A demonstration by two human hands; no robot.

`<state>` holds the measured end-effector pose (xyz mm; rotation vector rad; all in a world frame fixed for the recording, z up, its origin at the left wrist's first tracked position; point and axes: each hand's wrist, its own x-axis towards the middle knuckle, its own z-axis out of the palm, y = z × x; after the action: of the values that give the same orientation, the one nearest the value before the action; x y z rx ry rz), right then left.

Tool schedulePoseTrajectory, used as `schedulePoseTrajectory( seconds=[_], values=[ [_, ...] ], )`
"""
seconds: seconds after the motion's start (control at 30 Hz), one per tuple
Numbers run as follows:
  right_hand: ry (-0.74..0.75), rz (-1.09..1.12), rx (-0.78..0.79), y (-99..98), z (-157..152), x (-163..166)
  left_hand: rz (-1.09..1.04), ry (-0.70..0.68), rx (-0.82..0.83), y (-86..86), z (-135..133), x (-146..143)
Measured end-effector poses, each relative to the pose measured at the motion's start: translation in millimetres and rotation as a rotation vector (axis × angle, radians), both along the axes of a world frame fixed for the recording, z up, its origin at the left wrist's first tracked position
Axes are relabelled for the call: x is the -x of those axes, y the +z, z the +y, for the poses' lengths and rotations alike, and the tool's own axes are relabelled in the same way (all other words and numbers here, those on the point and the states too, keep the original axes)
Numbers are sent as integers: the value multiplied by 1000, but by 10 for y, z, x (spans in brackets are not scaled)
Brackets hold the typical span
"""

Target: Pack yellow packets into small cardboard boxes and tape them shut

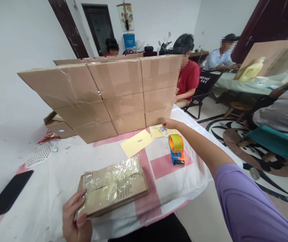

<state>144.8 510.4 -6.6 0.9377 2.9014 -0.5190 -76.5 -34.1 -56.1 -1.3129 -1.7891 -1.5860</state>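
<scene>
Left hand [77, 218]: while you grasp the taped cardboard package [113, 186],
Right hand [169, 123]: you reach to small scraps [163, 129]; grip cannot be determined.

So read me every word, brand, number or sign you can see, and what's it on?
"EEYO", perhaps with a J in front: black chair; characters beneath too blurred.
Blue container: white lettering, too blurred.
Taped cardboard package in the left hand: printing too small.
Large cardboard panel: dark markings, unreadable.

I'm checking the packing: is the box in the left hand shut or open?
Shut on top: the box has clear tape across its seam.
</scene>
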Motion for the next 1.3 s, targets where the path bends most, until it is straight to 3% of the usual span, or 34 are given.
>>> schedulePoseTrajectory(
  seconds=[0.23,0.43,0.83,0.97,1.1,1.2,1.3],
  values=[
    [-177,177,151,-34,-73,-239,-9,33,-18,34,24,-48],
    [-262,297,141,-45,-149,-331,-34,58,-23,-2,29,-47],
    [-454,309,252,-213,-205,-328,-42,40,-14,-18,9,-47],
    [-483,321,258,-233,-224,-342,3,39,142,135,-103,-5],
    [-467,349,245,-231,-250,-370,148,135,337,447,-219,70],
    [-463,360,223,-243,-267,-386,199,170,304,646,-213,87],
    [-472,367,166,-260,-268,-394,237,161,248,731,-159,53]
  ],
)
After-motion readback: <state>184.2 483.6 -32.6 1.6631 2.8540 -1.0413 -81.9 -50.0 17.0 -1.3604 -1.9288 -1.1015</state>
